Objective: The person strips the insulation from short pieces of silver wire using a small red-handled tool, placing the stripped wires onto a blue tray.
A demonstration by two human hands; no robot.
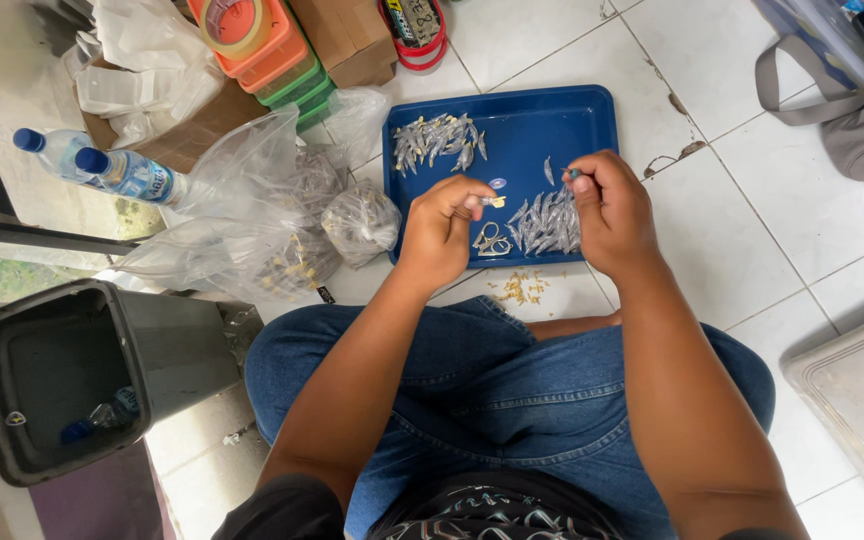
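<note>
Hands (522,215) pinch small silvery clear-wrapped pieces (546,222) over blue tray (592,115).

Left hand (444,228) pinching a small yellow-tipped piece (492,201) over a blue tray (592,120), right hand (607,210) pinching a thin piece (574,174) above a silvery pile (548,222), second pile (438,138) at the tray's far corner, scissors (492,241) beside the left hand, plastic bags (272,210), two bottles (102,165) and a grey bin (62,375) to the left.
</note>
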